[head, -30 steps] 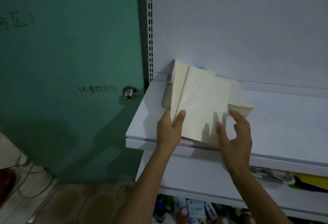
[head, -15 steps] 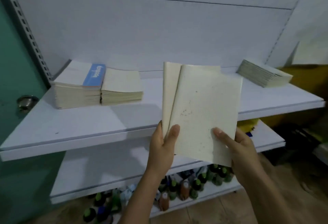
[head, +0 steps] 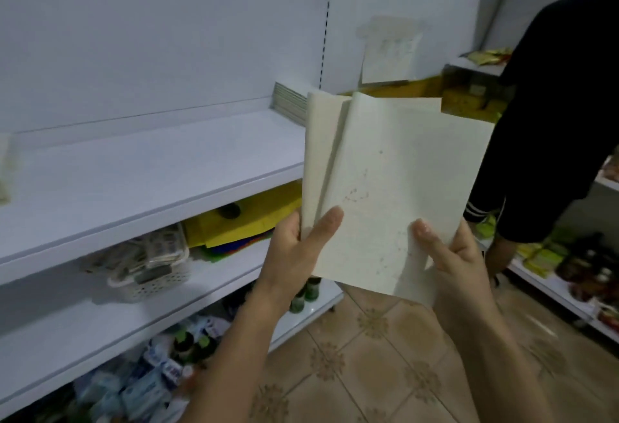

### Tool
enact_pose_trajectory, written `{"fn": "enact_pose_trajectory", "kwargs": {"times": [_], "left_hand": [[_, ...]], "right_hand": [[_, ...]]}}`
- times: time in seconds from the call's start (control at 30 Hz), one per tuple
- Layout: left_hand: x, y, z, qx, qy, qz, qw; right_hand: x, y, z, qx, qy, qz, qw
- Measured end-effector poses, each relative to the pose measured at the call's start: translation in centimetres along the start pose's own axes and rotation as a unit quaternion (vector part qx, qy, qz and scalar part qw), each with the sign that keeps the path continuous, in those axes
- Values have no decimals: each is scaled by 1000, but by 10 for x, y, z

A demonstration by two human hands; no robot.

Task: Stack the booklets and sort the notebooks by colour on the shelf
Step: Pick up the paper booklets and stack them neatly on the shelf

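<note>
I see my left hand (head: 298, 248) and right hand (head: 455, 255) both pinching cream booklets (head: 395, 181), speckled with little brown spots.

Two grips, the left grip (head: 294, 248) and the right grip (head: 459, 258), share at least two cream booklets (head: 395, 188) fanned apart; a third cannot be confirmed. One further stack (head: 289, 101) lies on the top of three white shelf boards (head: 134, 181). Also counted: one white basket (head: 150, 283), one sheet of paper (head: 390, 54) on the wall, one other person (head: 552, 121). The green-capped bottles (head: 308, 290) are too blurred to count.
</note>
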State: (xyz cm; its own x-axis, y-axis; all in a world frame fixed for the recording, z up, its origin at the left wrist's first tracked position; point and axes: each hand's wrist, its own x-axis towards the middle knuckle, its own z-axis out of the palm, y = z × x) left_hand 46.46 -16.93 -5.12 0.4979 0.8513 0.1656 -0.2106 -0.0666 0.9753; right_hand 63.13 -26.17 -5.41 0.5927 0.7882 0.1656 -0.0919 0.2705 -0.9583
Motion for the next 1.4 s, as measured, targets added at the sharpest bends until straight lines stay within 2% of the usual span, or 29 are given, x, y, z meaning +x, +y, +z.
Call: {"fn": "enact_pose_trajectory", "kwargs": {"times": [0.1,0.2,0.37,0.5,0.7,0.87,0.93,1.07,1.2,1.27,1.33,1.4], "left_hand": [[16,-4,24,37,25,31,999],[34,-14,37,20,70,49,996],[93,-26,43,-34,131,11,991],[160,-37,48,-32,117,4,993],[275,-45,60,6,61,65,996],[343,-58,43,-51,5,-4,999],[355,-62,35,-16,0,-2,1000],[382,-60,14,145,48,66,986],[416,-45,-20,77,83,11,993],[428,-41,-35,68,109,-9,992],[448,-40,-40,59,171,5,983],[473,-45,-40,109,264,19,958]], "right_hand": [[10,5,-19,0,-8,16,1000],[31,13,-24,-26,-23,39,999],[87,23,-29,-71,-55,44,995],[148,32,-36,-91,-43,52,994],[274,35,-34,-46,9,78,996],[354,54,-25,-51,30,64,996],[373,68,-19,-52,29,76,995],[413,89,10,-70,27,94,993],[462,98,44,-75,-5,117,990],[486,98,57,-72,-54,114,989],[511,95,69,-83,-99,91,987],[537,97,76,-124,-125,40,983]]}}
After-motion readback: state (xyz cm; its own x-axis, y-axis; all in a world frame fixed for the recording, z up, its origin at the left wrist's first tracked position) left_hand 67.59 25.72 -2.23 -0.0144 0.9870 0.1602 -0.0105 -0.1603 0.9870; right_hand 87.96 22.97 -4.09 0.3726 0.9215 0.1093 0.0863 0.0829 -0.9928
